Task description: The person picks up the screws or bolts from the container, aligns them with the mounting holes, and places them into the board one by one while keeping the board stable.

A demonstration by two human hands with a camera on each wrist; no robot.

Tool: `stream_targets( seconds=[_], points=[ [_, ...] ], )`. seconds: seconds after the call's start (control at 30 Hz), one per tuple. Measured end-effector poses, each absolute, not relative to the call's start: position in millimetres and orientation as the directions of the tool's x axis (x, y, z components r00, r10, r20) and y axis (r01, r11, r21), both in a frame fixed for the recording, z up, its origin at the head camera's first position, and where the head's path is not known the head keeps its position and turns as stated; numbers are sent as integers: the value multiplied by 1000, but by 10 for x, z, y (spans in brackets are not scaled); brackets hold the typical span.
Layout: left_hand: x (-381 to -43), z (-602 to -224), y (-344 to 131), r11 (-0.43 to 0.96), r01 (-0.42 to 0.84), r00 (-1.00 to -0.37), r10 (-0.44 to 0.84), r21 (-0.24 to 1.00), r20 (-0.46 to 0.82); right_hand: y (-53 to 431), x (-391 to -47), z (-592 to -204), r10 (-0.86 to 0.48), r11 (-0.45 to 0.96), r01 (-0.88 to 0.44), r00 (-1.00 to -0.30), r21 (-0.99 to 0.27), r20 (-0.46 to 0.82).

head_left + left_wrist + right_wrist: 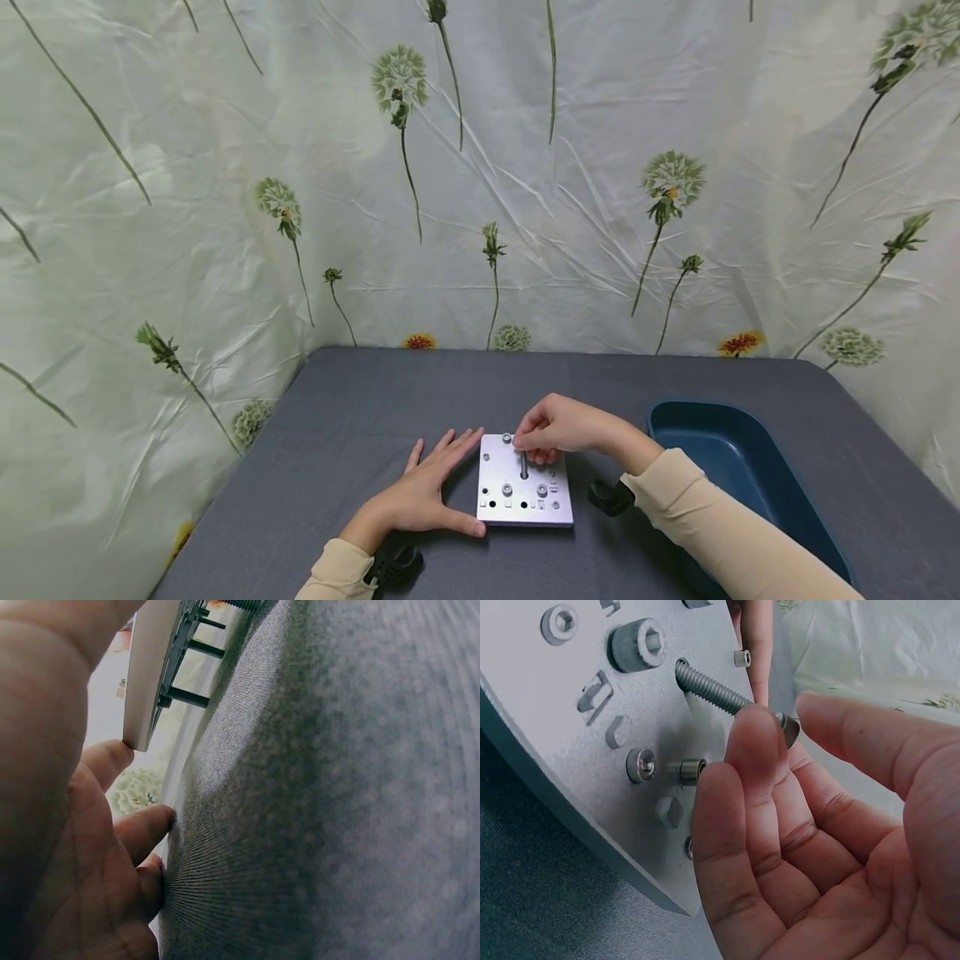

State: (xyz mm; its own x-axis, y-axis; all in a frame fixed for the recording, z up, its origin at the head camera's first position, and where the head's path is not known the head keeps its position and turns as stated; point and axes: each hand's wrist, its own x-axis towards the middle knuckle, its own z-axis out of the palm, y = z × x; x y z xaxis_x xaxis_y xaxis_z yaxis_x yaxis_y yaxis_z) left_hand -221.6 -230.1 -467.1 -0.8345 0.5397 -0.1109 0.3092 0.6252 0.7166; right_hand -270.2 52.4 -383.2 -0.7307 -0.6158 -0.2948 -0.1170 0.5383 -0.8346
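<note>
A silver metal plate [495,475] lies on the grey cloth, with several socket-head screws in it. My left hand [426,493] is spread along its left side, fingers straight. The index fingertip touches the far left corner and the thumb is at the near left corner. My right hand [564,423] is over the plate's far right part. Between thumb and fingers it pinches a long bolt [718,694] near its head, partly hidden by a fingertip. The bolt's threaded end stands in a hole, tilted in the right wrist view. Screw shanks [189,697] stick out beneath the plate.
A dark blue tray [660,417] stands to the right, partly behind the right forearm. Behind the grey table [360,392] hangs a pale curtain [337,125] with a dandelion print. A larger socket-head screw [637,645] sits beside the bolt's hole.
</note>
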Motion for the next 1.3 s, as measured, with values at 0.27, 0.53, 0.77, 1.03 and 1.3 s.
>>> stream_targets(
  seconds=[0.27,0.53,0.77,1.03,1.3],
  points=[
    [-2212,-4656,-2303,608,320,-827,553,726,-99,521,-2696,-3828,-615,536,-104,-728,-838,-303],
    [-2210,-4665,-2302,613,311,-831,546,726,-104,532,-2689,-3840,-615,537,-106,-728,-837,-302],
    [-2215,-4667,-2292,614,309,-832,544,726,-106,552,-2693,-3840,-621,527,-102,-724,-844,-301],
    [-2212,-4659,-2294,615,308,-832,545,726,-109,548,-2688,-3849,-621,525,-89,-721,-847,-309],
    [-2212,-4666,-2289,617,310,-832,544,723,-107,549,-2672,-3840,-629,529,-103,-714,-843,-308]
  ],
)
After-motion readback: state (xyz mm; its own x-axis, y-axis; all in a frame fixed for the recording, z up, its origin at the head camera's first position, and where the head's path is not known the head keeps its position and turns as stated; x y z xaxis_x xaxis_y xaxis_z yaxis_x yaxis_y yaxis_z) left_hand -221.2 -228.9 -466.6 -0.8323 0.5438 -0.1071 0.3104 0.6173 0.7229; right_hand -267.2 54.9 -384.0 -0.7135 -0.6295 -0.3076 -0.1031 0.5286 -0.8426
